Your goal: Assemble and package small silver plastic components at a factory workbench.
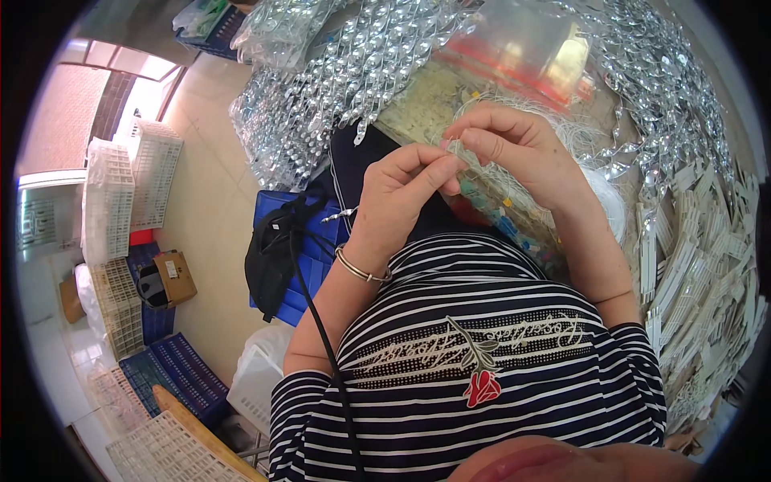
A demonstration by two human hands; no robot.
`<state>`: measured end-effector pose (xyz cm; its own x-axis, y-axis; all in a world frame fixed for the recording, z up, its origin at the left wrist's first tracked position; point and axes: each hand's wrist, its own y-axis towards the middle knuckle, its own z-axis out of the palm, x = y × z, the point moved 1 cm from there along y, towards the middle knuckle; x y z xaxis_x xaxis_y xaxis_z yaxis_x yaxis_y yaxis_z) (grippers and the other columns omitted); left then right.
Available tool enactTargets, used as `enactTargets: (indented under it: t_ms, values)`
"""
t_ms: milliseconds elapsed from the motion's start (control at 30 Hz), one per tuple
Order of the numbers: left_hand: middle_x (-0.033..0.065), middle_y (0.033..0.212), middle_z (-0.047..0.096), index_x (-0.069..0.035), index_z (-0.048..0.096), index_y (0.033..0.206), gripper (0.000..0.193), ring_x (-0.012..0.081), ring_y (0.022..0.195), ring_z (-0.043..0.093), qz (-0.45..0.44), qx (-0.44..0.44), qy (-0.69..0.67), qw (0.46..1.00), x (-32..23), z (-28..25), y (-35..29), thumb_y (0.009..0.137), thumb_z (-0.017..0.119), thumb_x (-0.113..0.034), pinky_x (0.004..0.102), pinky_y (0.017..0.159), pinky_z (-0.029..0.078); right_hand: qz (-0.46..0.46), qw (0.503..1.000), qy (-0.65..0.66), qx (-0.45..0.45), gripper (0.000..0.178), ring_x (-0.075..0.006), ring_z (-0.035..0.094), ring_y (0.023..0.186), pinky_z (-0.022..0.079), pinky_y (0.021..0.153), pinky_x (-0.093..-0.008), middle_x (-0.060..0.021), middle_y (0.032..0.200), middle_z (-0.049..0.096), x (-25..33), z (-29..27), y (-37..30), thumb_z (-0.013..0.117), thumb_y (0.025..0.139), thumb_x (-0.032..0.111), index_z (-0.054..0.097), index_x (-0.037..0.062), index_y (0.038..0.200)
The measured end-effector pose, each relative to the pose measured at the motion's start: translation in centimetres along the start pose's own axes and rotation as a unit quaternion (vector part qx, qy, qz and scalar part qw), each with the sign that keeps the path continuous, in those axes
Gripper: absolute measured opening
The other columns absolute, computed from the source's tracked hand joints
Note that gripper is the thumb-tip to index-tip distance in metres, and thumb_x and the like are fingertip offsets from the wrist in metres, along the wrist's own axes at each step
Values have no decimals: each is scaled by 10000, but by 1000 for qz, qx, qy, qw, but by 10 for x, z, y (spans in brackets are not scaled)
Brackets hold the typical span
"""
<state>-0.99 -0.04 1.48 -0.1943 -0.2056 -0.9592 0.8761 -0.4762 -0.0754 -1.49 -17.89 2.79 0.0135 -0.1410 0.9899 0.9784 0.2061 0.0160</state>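
Note:
My left hand (407,186) and my right hand (511,153) meet above my lap, fingertips almost touching. Thumb and forefinger are closed in a pinch on each. Whatever lies between the fingertips is too small to make out; fine pale strands show right beside them. Behind and below my right hand spreads a loose tangle of white thread (574,128). Under the hands is a worn, yellowish board (422,100) with small coloured bits along its near side. Shiny silver twisted strips (353,60) lie in a heap just beyond my left hand.
A clear plastic bag (522,52) with a red band lies at the back. More silver strips (666,72) hang at the far right, above stacked whitish strips (699,297). At left are a blue crate (173,373), white baskets (152,173) and a black bag (273,257) with a cord.

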Motion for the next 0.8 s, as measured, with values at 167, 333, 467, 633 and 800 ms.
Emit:
enactTargets:
  t_ms: [167,333,467,633,800]
  values:
    - [38,776,637,4,641,919,112,90,691,594,-22,1,24,999,0,1,3,876,591,-86,204,655,458,-12,1000,20,6,114,-75,579,794,463,730,-219,-3,827,601,-3,-1,4,646,840,106,677,27,916]
    - [26,763,635,-6,644,918,109,75,689,583,-37,12,42,998,-2,-1,5,873,595,-93,185,642,442,-22,998,-52,7,94,-95,567,814,444,741,-225,-22,857,604,3,-3,5,641,814,32,680,12,898]
    - [20,745,630,-5,646,913,112,67,689,573,-56,18,65,996,-3,1,1,871,598,-97,179,629,432,-30,998,-58,17,81,-98,570,808,446,724,-221,-30,861,602,5,0,2,644,811,29,676,9,882]
    - [22,745,623,-2,636,943,127,86,690,580,-39,34,36,998,3,0,-1,881,591,-104,195,632,445,1,1000,-24,10,34,-84,558,797,443,720,-220,-12,850,563,5,0,-4,631,828,39,641,8,839]
    - [0,709,592,-28,617,1006,156,39,601,516,-76,-16,-13,997,1,-2,-3,878,603,-117,153,521,366,-13,997,-73,-6,41,-74,533,792,428,709,-213,-4,850,548,5,2,-4,617,844,50,625,9,839]
